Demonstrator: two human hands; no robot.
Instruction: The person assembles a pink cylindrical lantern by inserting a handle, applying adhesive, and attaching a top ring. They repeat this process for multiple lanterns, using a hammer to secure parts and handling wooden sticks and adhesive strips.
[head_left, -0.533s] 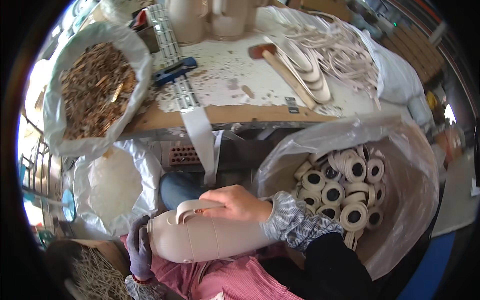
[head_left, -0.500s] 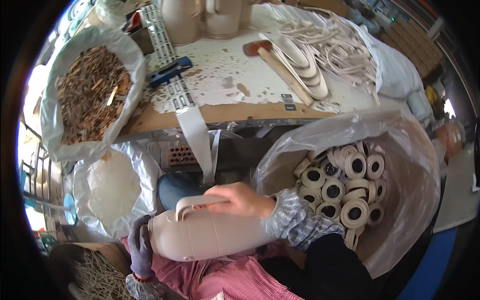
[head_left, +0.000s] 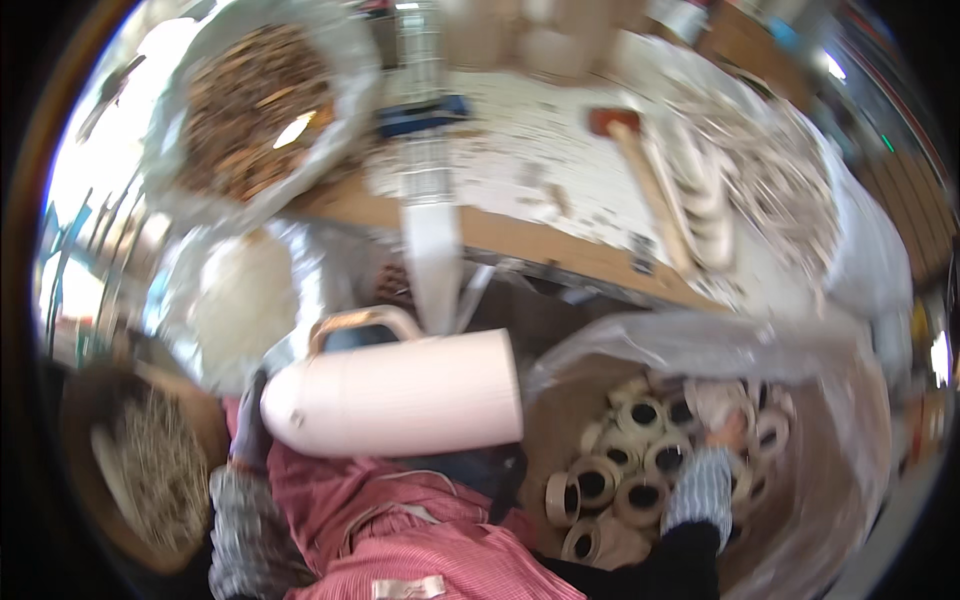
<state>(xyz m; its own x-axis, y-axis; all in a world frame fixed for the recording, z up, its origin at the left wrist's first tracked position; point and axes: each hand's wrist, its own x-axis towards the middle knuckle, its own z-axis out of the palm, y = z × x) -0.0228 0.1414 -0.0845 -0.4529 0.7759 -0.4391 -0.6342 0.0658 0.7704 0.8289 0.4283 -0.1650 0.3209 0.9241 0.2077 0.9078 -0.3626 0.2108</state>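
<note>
A pale pink jug [head_left: 400, 395] lies on its side across my lap, its handle [head_left: 365, 318] upward with a brownish strip along the top. My left hand [head_left: 250, 420], in a greyish-purple glove, holds the jug's rounded left end; the body hides part of the fingers. To the right, my bare right hand [head_left: 732, 432] reaches down into a plastic-lined box [head_left: 850, 400]. It is among cream ring-shaped parts [head_left: 640, 498] with dark centres. Blur and the parts hide its fingertips, so whether it grips one cannot be made out.
On the bench ahead lie a mallet [head_left: 640, 170], cream strips [head_left: 770, 170] and a blue clamp-like piece [head_left: 425, 115] on a metal strip. At left are a bag of brown chips [head_left: 255, 110], a bag of whitish material [head_left: 245, 300] and a container of thin sticks [head_left: 155, 470].
My right hand has left the jug's handle and gone right and down into the box. The jug has turned, so its rounded end now sits at my left hand. The view has shifted.
</note>
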